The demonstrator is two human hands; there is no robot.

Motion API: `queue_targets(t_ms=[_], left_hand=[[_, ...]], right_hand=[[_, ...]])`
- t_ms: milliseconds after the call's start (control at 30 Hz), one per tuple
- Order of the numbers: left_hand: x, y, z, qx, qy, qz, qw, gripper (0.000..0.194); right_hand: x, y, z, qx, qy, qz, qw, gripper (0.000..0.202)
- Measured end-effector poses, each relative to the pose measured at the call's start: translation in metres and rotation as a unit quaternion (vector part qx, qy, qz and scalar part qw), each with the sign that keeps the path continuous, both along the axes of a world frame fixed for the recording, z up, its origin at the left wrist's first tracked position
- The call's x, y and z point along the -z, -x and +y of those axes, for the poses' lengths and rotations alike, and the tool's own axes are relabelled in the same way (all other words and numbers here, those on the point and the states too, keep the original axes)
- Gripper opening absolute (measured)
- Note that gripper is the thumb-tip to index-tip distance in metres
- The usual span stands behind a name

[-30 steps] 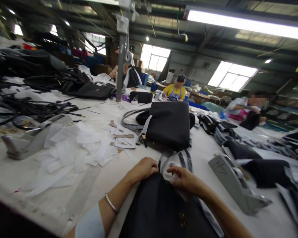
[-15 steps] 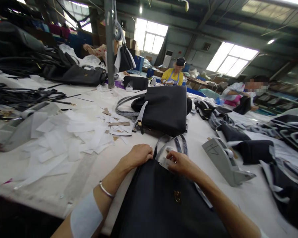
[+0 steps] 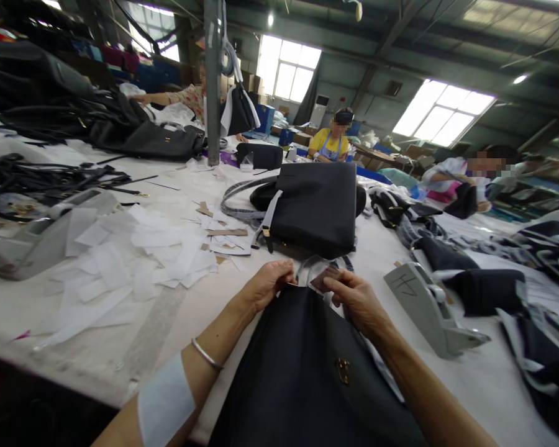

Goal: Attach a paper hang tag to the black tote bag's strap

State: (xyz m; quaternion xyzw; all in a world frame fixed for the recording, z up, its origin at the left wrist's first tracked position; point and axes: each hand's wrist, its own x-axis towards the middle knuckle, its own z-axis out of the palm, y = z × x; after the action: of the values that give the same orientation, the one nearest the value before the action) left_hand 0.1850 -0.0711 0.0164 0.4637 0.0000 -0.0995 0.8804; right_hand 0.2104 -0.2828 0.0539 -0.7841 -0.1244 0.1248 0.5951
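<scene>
Now pinching a flat brown piece [image 3: 321, 279] between thumb and bent fingers of the right hand [image 3: 356, 303], with no such brown visible in that grip half a second ago. Turned more thumb-up with the left hand [image 3: 270, 282], and closed on the far edge of the black bag [image 3: 302, 372]. Still lying at the near side of the desk [image 3: 186, 329], gold clasp [image 3: 342, 370] upward; likely still handling details around that edge.

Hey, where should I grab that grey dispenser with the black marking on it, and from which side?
Take the grey dispenser by its broad, marked end, probably from above, coming from the side of your right hand: that end lies nearer the hand, while the narrow tip points away to the right.
</scene>
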Motion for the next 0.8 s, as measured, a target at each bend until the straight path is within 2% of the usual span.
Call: queue_targets(t_ms=[67,133,267,367,467,567,633,700,767,800], left_hand=[[0.003,-0.001,-0.004,-0.007,0.023,0.009,1.0,0.041],[0.006,-0.001,-0.007,-0.016,0.011,-0.005,1.0,0.041],[0.008,0.0,-0.013,-0.031,-0.027,-0.01,0.999,0.04],[0.005,0.003,-0.014,-0.088,-0.121,-0.041,0.988,0.032],[0.002,0.008,-0.015,-0.15,-0.267,-0.125,0.944,0.024],[0.0,0.012,-0.017,-0.177,-0.38,-0.207,0.884,0.016],[-0.001,0.016,-0.019,-0.157,-0.448,-0.263,0.84,0.014],[-0.002,0.019,-0.021,-0.111,-0.493,-0.308,0.806,0.015],[-0.003,0.021,-0.022,-0.084,-0.495,-0.325,0.802,0.018],[-0.003,0.021,-0.022,-0.087,-0.478,-0.316,0.814,0.019]], right_hand=[[0.008,0.002,0.009,0.005,-0.072,0.01,0.997,0.037],[0.013,0.004,0.017,-0.019,-0.066,0.007,0.998,0.036],[0.012,-0.001,0.03,-0.093,0.03,-0.012,0.995,0.029],[0.008,-0.006,0.036,-0.088,0.167,-0.044,0.981,0.021],[0.008,-0.008,0.043,-0.082,0.252,-0.087,0.96,0.016],[0.015,-0.008,0.046,-0.058,0.269,-0.11,0.955,0.012],[0.023,-0.01,0.044,-0.043,0.241,-0.103,0.964,0.016],[0.032,-0.014,0.041,-0.048,0.201,-0.091,0.974,0.019],[0.038,-0.019,0.037,-0.052,0.176,-0.085,0.979,0.012],[0.04,-0.021,0.035,-0.044,0.166,-0.081,0.982,0.012]])
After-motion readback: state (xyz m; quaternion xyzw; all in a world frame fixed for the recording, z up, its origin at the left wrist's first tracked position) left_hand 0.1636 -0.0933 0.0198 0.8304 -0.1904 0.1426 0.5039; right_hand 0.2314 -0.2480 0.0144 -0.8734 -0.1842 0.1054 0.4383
